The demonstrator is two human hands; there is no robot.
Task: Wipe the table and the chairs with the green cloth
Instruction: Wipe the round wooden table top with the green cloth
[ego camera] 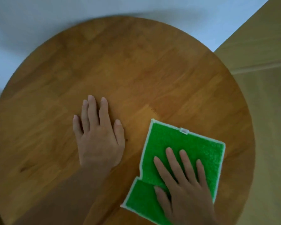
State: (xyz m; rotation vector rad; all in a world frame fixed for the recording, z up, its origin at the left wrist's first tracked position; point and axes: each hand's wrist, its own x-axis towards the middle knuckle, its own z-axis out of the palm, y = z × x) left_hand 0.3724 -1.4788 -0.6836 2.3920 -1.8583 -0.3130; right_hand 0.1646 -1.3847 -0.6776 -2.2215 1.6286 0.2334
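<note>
A round wooden table fills most of the head view. The green cloth, folded and edged in white, lies flat on the table's near right part. My right hand presses on the cloth with straight, spread fingers. My left hand rests flat on the bare wood to the left of the cloth, fingers straight and pointing away from me. No chair is in view.
A white wall runs behind the table's far edge. Pale wooden floor shows to the right of the table, with a low step or ledge at the upper right.
</note>
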